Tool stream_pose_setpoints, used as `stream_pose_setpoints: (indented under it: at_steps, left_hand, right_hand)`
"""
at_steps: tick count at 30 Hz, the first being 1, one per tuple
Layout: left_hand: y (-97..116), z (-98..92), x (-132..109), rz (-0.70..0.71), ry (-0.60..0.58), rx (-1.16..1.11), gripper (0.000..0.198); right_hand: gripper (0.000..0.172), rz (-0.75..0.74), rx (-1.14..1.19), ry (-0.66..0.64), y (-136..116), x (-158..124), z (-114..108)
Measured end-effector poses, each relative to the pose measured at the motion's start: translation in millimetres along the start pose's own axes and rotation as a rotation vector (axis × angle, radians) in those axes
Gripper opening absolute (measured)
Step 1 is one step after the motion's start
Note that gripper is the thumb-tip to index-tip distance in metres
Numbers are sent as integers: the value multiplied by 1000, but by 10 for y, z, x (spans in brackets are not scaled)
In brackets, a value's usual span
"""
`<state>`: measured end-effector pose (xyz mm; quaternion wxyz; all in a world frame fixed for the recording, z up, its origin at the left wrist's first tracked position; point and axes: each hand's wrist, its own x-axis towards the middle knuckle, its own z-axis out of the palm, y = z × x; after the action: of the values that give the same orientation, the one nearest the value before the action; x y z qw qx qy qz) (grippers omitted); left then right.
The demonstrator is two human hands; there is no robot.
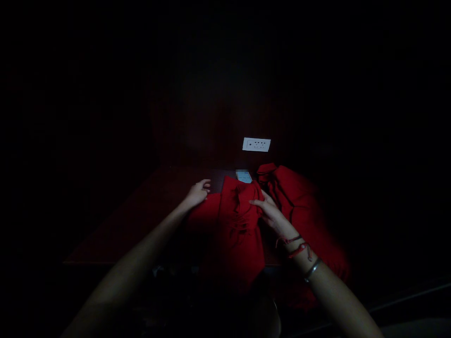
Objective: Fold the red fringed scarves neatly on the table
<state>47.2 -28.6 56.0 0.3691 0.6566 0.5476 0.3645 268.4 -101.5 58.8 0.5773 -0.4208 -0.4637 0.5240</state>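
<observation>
Red cloth [241, 244] is on the tabletop [141, 211], roughly centred in front of the person, near end running down past the front edge. Right hand [267, 208] clamped on its upper right side, thumb on top, fingers behind. Gathered folds there, fringe [239, 225] dangling just below. Left hand [200, 191]: fingers loosely curled, slightly apart, nothing seen in the grip. It's at the cloth's left part; can't tell if it's touching. Red heap [299, 192] of fabric to the right of the right hand, crumpled, also spilling over the front edge; can't tell if it joins the cloth. Pale card or screen [244, 177] lies just behind the cloth, part blurred out. White socket [256, 144] on the wall above. Cord bracelets [298, 249] and a metal bangle [312, 271] on the right wrist.
</observation>
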Motion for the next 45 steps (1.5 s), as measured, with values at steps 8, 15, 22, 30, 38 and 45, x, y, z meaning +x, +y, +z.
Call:
stream_pose_setpoints:
  at_steps: [8, 15, 22, 30, 38, 45]
  left_hand:
    - [-121, 37, 425, 460, -140, 386, 38]
    - [-256, 509, 590, 422, -528, 679, 49]
    - [-615, 401, 664, 315, -429, 689, 64]
    - [-714, 203, 523, 266, -356, 805, 64]
    - [-814, -214, 457, 143, -306, 843, 54]
    - [-800, -142, 679, 95, -336, 792, 64]
  right_hand:
    - [51, -298, -316, 137, -1157, -190, -413]
    - [53, -214, -968, 395, -882, -93, -1296]
    - [54, -210, -1741, 510, -477, -106, -1080]
    - [59, -172, -1597, -305, 409, 113, 76]
    - [61, -131, -1568, -556, 742, 179, 424]
    - [50, -250, -1481, -434, 676, 448, 266]
